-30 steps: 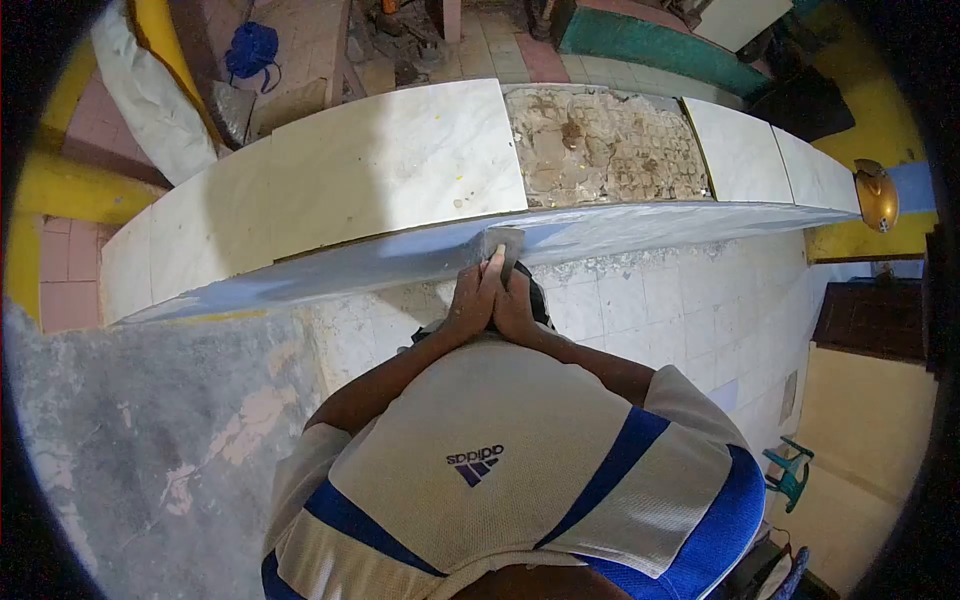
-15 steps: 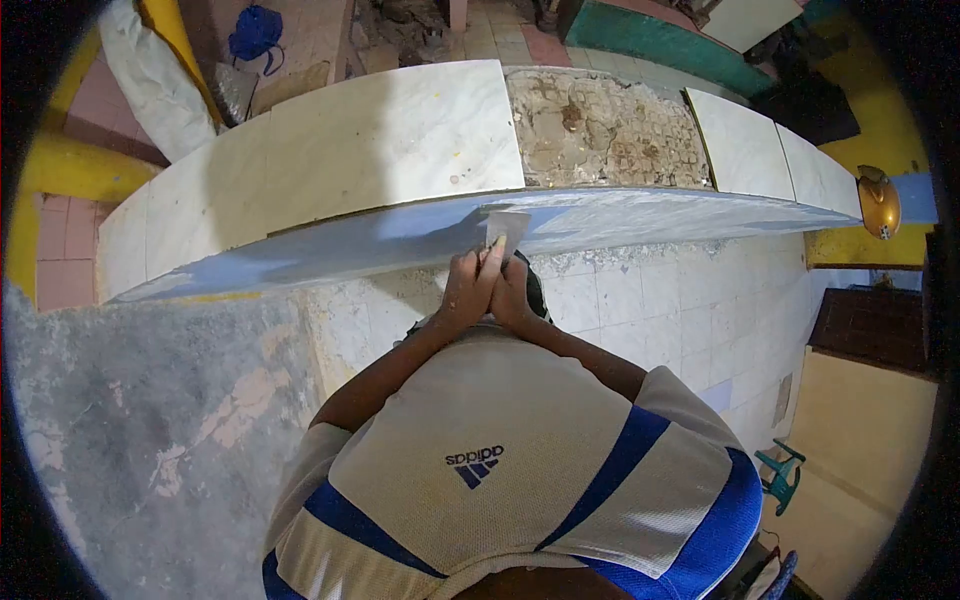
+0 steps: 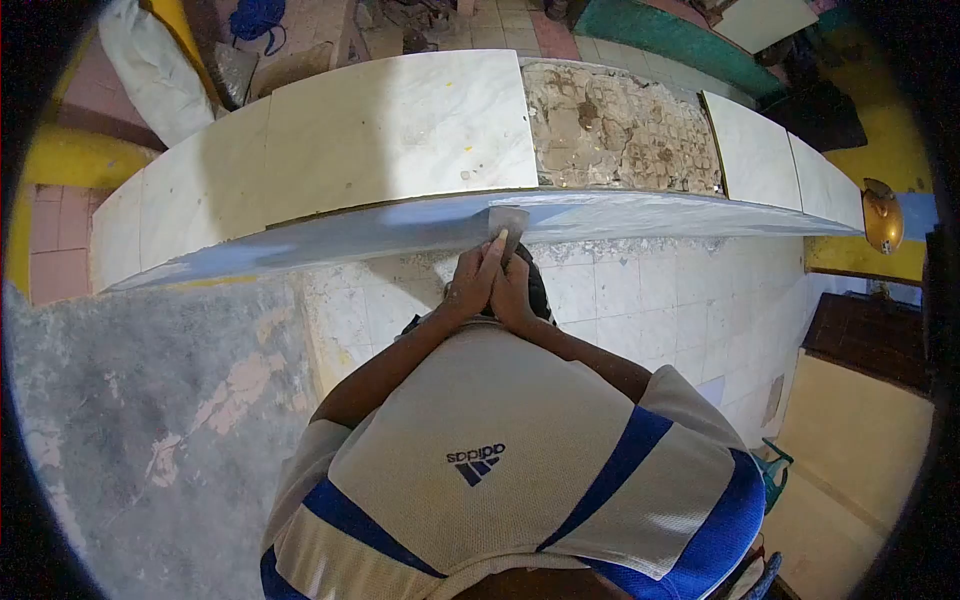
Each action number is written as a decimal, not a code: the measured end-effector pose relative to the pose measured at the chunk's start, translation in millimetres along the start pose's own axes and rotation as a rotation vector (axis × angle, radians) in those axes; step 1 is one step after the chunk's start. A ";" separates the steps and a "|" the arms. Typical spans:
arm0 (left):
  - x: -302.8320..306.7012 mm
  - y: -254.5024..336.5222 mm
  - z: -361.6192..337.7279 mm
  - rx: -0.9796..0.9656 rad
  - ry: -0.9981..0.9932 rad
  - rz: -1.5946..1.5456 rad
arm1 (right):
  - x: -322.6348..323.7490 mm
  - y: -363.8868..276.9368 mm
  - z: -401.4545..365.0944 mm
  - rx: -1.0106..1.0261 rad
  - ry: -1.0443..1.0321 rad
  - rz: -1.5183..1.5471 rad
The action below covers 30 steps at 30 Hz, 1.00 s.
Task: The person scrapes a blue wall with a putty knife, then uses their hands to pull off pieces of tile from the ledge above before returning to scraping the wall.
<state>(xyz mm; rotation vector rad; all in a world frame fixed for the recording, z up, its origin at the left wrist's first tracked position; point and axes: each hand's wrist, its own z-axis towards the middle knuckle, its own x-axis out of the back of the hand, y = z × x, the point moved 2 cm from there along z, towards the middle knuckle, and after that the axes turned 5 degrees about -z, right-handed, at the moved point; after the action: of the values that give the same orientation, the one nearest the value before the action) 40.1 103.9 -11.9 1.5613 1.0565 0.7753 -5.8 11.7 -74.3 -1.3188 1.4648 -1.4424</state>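
A putty knife (image 3: pixel 507 219) with a wide flat blade is held between my two hands, its blade against the blue-painted face of the low wall (image 3: pixel 400 228). My left hand (image 3: pixel 471 282) is closed on it, one finger stretched along the blade. Pressed close beside it, my right hand (image 3: pixel 513 288) is closed around the lower part. The handle is hidden by the fingers. Above the blade runs the edge of the ledge's pale marble-look tiles (image 3: pixel 450 125).
Bare rough mortar (image 3: pixel 625 125) shows on the ledge where a tile is absent. A golden rounded object (image 3: pixel 882 216) sits at its right end. White tiles (image 3: pixel 640 300) cover the floor; grey concrete (image 3: pixel 150 420) lies left. A green plastic chair (image 3: pixel 775 470) stands lower right.
The blade stays at nearly the same place on the wall, but now looks flatter and shorter, with its angle slightly changed. The view has shifted a little.
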 end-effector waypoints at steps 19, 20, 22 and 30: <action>6.4 -28.2 6.2 0.039 -0.041 0.047 | 0.9 -14.9 -4.5 -0.055 -0.055 0.059; 6.9 -27.7 9.1 0.010 -0.029 0.038 | -0.8 -10.6 -1.6 -0.046 -0.051 0.068; 7.7 -6.6 10.0 -0.081 -0.010 0.071 | -2.1 -7.4 3.9 -0.013 -0.060 0.038; 13.3 17.2 15.7 -0.343 0.015 0.334 | 3.6 -32.0 21.8 0.102 -0.110 0.110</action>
<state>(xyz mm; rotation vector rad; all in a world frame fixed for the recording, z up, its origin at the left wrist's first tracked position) 63.4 108.7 0.4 1.4483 0.6347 1.1325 20.1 6.5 -45.7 -1.2167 1.3531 -1.3340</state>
